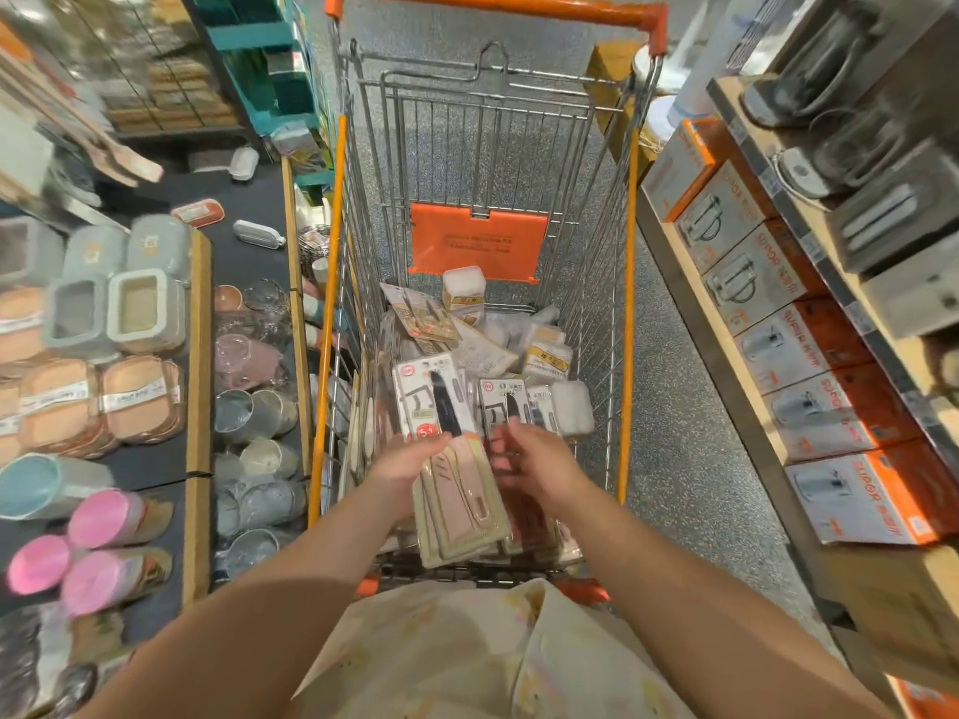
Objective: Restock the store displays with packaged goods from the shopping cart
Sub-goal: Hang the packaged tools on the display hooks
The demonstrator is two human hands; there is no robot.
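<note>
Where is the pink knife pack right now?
The pink knife pack is low in the head view's middle, held by the left hand over the shopping cart, beside the right hand.

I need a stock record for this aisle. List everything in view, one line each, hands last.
shopping cart: one, steel wire with orange trim, centre aisle.
orange flap: one, on the cart's far end.
knife packs: several, white cards with black blades, in the cart.
held packs: a small stack, pink and cream, at the cart's near end.
white boxes: a few, further back in the cart.
orange-and-grey boxes: a row, right shelf.
lidded containers: many, grey, peach and pink, left display.
clear glasses: many, left display beside the cart.
left hand: grips the held packs.
right hand: fingers curled at the packs; blurred, grip unclear.
</note>
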